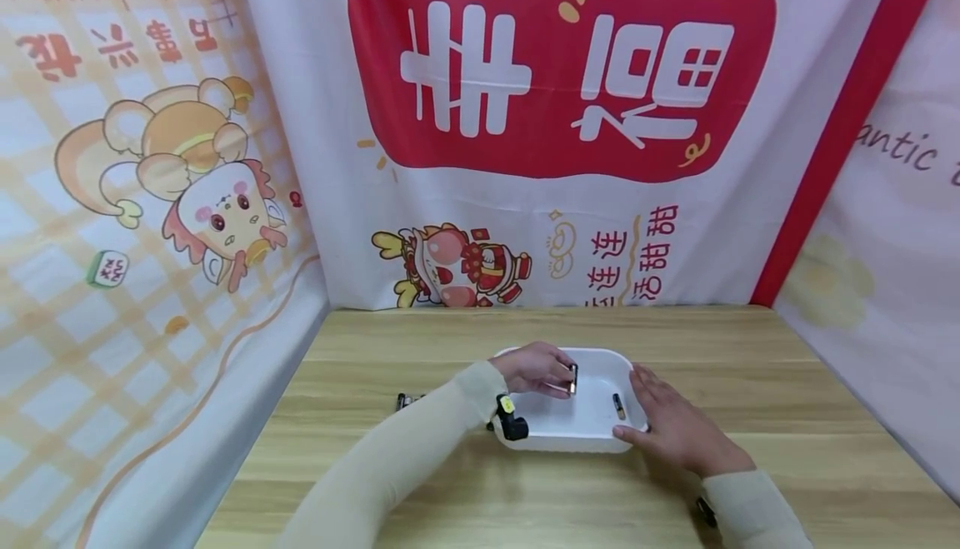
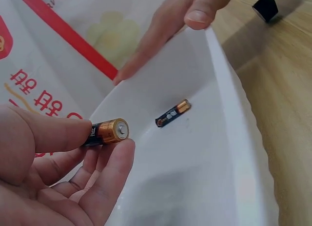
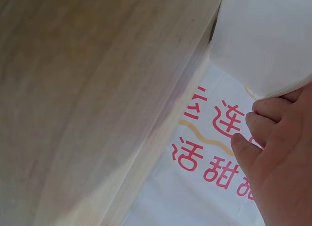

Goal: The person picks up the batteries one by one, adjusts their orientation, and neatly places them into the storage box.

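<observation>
My left hand is over the left part of a white plastic tub. It pinches a black-and-copper battery between thumb and fingers, the button end facing out in the left wrist view. A second battery of the same look lies on the tub's floor, towards the right side. My right hand rests against the tub's right side, fingers extended along the rim and thumb at the near corner. In the right wrist view its fingers touch the tub's wall; the thumb is hidden there.
Small dark and silvery items lie on the wooden table left of the tub, partly hidden by my left forearm. Printed cloth hangs behind the table and on both sides. Each wrist wears a black camera strap.
</observation>
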The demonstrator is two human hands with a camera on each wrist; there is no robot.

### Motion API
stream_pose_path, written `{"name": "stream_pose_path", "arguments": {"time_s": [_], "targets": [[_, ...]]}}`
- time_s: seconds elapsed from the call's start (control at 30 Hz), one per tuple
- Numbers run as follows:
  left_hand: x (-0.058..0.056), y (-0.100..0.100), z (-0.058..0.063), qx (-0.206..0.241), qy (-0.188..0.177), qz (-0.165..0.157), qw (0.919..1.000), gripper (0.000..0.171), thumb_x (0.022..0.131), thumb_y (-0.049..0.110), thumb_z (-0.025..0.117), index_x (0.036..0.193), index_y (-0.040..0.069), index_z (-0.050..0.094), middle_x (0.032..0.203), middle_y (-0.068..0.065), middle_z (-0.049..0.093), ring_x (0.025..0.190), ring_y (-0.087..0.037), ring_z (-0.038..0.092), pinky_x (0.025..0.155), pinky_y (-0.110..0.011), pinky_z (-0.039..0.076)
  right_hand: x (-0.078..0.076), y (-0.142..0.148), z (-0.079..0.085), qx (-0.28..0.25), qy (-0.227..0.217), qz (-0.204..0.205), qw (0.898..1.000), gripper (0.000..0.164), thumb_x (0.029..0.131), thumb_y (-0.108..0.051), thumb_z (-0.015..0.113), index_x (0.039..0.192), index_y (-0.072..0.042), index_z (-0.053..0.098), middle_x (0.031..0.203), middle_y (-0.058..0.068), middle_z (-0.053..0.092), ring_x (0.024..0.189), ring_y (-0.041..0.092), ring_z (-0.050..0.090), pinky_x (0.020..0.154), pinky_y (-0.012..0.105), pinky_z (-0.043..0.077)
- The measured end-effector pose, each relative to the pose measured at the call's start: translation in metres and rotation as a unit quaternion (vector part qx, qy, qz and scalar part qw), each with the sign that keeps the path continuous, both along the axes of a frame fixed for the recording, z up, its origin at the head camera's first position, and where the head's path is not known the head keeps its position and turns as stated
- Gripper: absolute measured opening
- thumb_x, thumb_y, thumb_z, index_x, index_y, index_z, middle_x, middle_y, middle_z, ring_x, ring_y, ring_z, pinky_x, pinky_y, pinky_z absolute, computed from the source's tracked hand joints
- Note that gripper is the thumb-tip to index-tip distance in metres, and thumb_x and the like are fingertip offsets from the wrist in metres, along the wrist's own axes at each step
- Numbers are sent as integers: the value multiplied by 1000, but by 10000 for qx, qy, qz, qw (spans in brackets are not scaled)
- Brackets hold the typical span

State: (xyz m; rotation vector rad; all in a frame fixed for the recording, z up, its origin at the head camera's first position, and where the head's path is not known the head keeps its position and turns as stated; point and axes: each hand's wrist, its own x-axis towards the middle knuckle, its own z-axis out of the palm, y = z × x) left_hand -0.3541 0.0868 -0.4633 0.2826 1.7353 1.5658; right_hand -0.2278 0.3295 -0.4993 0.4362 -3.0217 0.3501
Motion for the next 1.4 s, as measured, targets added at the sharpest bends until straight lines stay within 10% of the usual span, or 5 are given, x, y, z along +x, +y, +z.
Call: {"name": "stream_pose_path", "arguments": {"time_s": [1.0, 1.4], "targets": [[7, 52, -33, -349, 84, -295, 9989, 15, 87, -7, 64, 103, -8, 64, 85, -17, 68, 68, -22, 65, 67, -33, 61, -3, 5, 2, 2, 387, 268, 9989, 97, 90, -67, 49, 149, 6, 25, 157, 19, 21, 143, 36, 21, 115, 52, 24], [21, 69, -33, -721, 320, 96, 9968, 7, 85, -10, 64, 91, -9, 65, 84, -21, 68, 66, -24, 65, 62, -32, 60, -2, 8, -4, -29, 571, 382, 9976, 98, 90, -69, 47, 149, 7, 27, 157, 19, 23, 142, 35, 24, 115, 50, 25]]}}
